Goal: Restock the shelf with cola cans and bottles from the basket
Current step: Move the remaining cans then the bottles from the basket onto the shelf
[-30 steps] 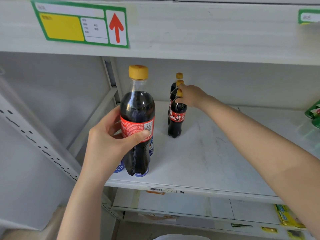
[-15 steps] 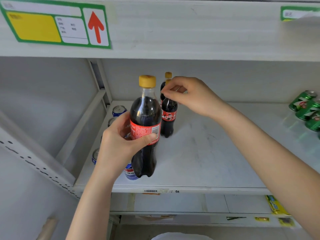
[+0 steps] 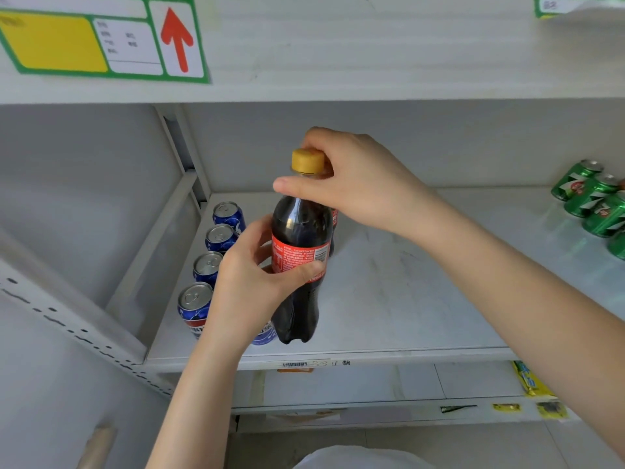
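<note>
My left hand [image 3: 250,282] grips the cola bottle [image 3: 299,228] round its red label; my right hand [image 3: 358,184] curls round its yellow cap [image 3: 307,160], at the shelf [image 3: 406,299] front.

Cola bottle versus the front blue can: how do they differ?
The cola bottle is clear plastic showing dark drink, with a red label and yellow cap; the front blue can is blue metal with a silver top. The bottle stands taller than the can. The left hand grips the bottle's label and the right hand holds its neck; no hand holds the can. Both are upright.
</note>
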